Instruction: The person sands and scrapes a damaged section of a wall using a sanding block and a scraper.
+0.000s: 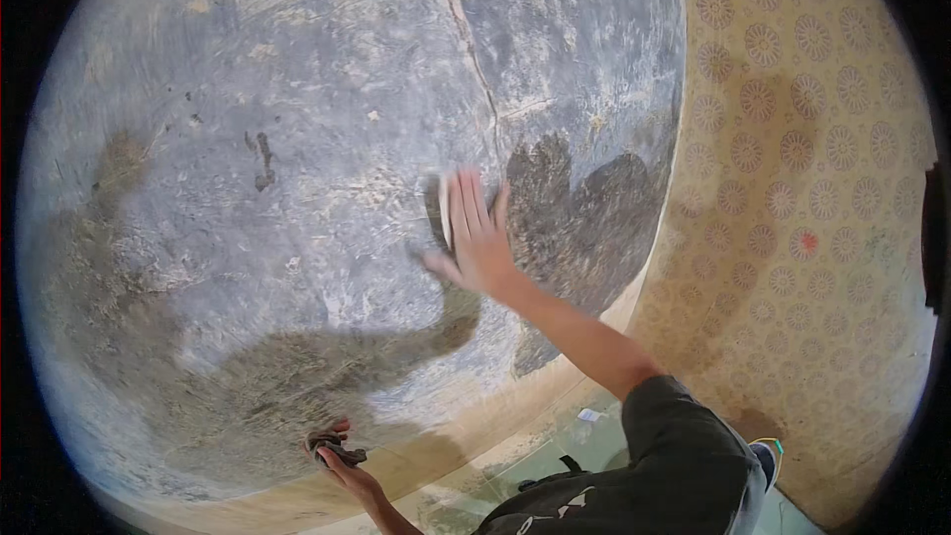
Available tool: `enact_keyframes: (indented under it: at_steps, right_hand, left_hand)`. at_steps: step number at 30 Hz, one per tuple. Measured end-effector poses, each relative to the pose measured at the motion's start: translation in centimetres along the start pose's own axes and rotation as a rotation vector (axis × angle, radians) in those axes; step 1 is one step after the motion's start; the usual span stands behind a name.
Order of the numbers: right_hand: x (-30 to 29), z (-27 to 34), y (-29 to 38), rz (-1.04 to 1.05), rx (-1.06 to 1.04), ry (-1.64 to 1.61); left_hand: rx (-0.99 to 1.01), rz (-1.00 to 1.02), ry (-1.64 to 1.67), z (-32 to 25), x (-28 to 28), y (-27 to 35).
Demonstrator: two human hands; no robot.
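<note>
A scuffed grey-blue wall surface [334, 126], with a long crack and dark damp-looking patches, fills most of the head view. On it, near the middle, lies my right hand [479, 238], palm towards the surface and fingers spread slightly. A thin pale-edged piece [446, 212] shows along the left side of these fingers; what it is cannot be told, and the hand is blurred. My left hand [344, 461], at the lower left, holds a crumpled dark grey cloth [333, 447] near the surface's lower edge.
At the right stands a yellowish wall [810, 126] with a round flower pattern. A pale green tiled floor [550, 438] shows below, with a small white scrap [589, 414] on it. A dark strap-like thing [570, 464] is beside my dark shirt.
</note>
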State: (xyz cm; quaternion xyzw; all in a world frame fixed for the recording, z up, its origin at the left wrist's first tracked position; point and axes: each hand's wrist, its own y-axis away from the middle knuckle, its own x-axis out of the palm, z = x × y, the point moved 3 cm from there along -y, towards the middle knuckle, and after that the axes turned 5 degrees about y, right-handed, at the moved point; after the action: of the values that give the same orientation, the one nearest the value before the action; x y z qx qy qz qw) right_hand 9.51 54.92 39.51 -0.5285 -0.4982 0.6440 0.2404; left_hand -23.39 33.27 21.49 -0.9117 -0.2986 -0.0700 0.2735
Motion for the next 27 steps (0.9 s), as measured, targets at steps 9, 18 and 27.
enact_keyframes:
  at_steps: [9,18,27]
  right_hand:
    - [-6.4,-1.4,-12.2,-0.044,-0.015,0.049]
    - [3.0,4.6,8.5,0.270,-0.059,-0.073]
    - [-5.3,0.3,-12.1,-0.103,0.041,0.103]
  left_hand:
    - [0.045,-0.241,-0.124,-1.8,-2.2,-4.2]
    - [0.225,-0.147,-0.194,-2.2,-3.5,-8.3]
    - [0.298,-0.154,-0.311,-6.7,-0.7,-9.4]
